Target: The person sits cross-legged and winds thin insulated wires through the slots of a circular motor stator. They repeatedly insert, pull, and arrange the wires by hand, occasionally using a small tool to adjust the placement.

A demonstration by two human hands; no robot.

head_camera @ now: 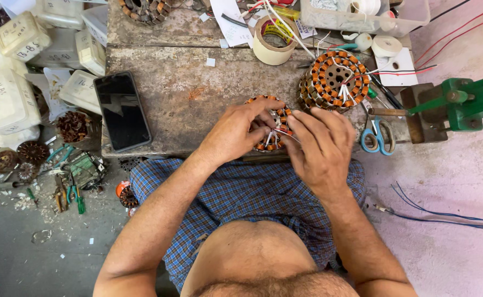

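A small wound stator, ringed with copper-coloured coils, sits at the near edge of the worn tabletop, and both hands are on it. The left hand covers its left side with fingers curled over the rim, holding it steady; the right hand has its fingers pinched narrow on the thin white leads that rise from the middle. The coils look fully wound (all the way round, as far as the hands let one see), so what seems left is dressing those loose leads. Just beyond stands a stack of like stators; blue-handled scissors lie to the right, a dark phone to the left, a tape roll further back.
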